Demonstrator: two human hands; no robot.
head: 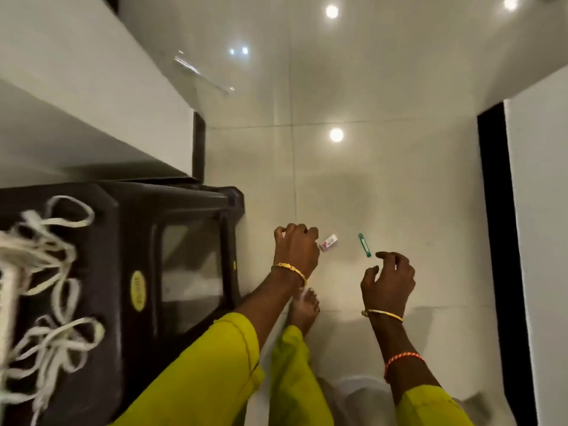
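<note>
While the left hand (296,250) curls just beside a small pink-and-white packet (329,242) on the tiled floor (384,186), whether it grips the packet cannot be told. The right hand (388,281), thumb and forefinger parted, holds nothing near a green stick (364,245).

Looked down on a glossy cream tiled floor (384,186). Hung the left hand (296,250), fingers curled, just beside a small pink-and-white packet (329,242); could not tell whether touching. Held the right hand (388,281) loosely curled and empty near the nearer end of a green stick (364,245) lying on the tiles. Stood with a bare foot (304,309) beside a dark brown plastic stool (132,229) heaped with white cord (46,256). Wore yellow-green sleeves (215,364).
</note>
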